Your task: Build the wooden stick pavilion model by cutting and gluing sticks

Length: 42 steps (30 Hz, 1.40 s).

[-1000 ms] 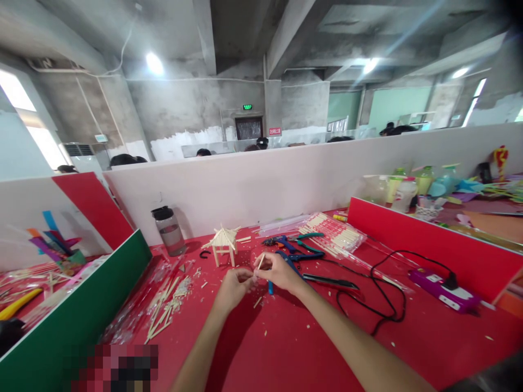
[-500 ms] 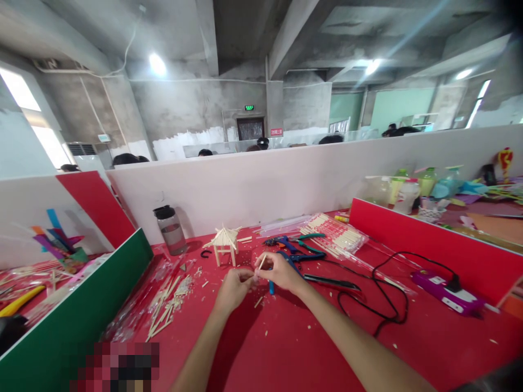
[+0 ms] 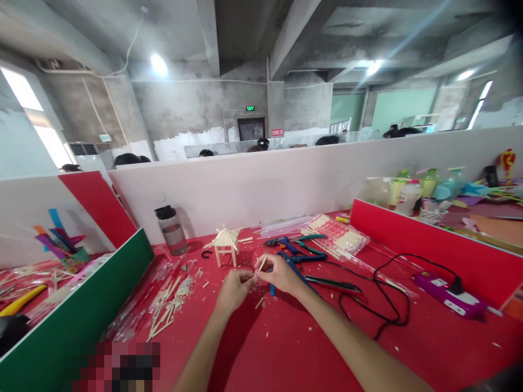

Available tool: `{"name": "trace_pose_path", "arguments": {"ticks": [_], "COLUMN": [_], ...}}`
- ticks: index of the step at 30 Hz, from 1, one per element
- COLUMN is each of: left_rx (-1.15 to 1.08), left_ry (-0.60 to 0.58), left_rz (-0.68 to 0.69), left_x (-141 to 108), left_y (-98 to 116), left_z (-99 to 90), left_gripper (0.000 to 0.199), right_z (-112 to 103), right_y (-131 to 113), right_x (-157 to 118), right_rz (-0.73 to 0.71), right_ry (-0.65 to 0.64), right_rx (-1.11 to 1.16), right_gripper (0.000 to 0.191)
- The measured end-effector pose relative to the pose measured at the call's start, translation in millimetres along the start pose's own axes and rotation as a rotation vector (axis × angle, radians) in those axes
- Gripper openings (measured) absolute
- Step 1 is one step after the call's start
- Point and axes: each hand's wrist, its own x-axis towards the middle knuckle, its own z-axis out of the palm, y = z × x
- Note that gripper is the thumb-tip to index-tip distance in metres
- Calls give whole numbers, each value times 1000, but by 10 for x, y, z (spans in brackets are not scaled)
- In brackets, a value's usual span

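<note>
My right hand (image 3: pixel 278 272) pinches a short pale wooden stick (image 3: pixel 262 264) that tilts up from its fingers. Touching it at the fingertips, my left hand (image 3: pixel 236 287) is also pinched closed, on something too small to make out. Just behind my left hand stands a little stick-built pavilion (image 3: pixel 226 243) with a pointed roof and thin legs. A blue glue gun (image 3: pixel 296 270) lies partly behind my right hand. One loose stick piece (image 3: pixel 260 302) rests on the red table below the fingers.
Pliers (image 3: pixel 312 255), a black-handled tool (image 3: pixel 333 283) and packed sticks (image 3: pixel 337 234) lie behind and right. A black cable runs to a purple power strip (image 3: pixel 447 296). At left are loose sticks (image 3: pixel 165 313), a bottle (image 3: pixel 170 231) and a green divider (image 3: pixel 87 296).
The view has shifted very slightly. Both hands keep nearly the same pose, fingertips together, with the stick still in my right hand.
</note>
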Motion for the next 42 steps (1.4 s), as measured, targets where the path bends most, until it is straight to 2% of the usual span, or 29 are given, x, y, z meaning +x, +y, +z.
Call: {"name": "trace_pose_path", "arguments": {"ticks": [6,15,20,27,31,34,36,38,40,42], "left_rx": [15,36,35,5,-17,-52,-83,-107,-130,-159], "left_ry": [15,-23,-22,-4,32,61,85,104,113,116], "left_rz": [33,4,0,-34,-66,-114,-152,-182,-209,-237], "left_x": [11,14,24,11,13,33,48,57,54,42], "left_y": [-36,-46,-69,3,14,-22,-52,-73,-78,-68], "left_z": [8,-22,-32,-29,-50,-83,-107,-126,-139,-147], "left_gripper": [43,45,46,45,47,49,51,53,53,53], "right_z": [-7,-3,-2,9,-122,-339,-513,-673,-790,-856], "right_y": [-68,-76,-71,-66,-96,-107,-106,-96,-77,-53], "right_x": [-6,-13,-12,-25,25,85,105,93,49,-12], "right_rz": [14,9,12,-8,-51,2,35,36,91,190], "right_ry": [-1,-26,0,-1,-1,97,184,252,232,158], "right_rx": [4,11,-29,-64,-58,-48,-134,-354,-630,-885], "right_gripper": [10,10,11,12,15,22,25,24,31,45]}}
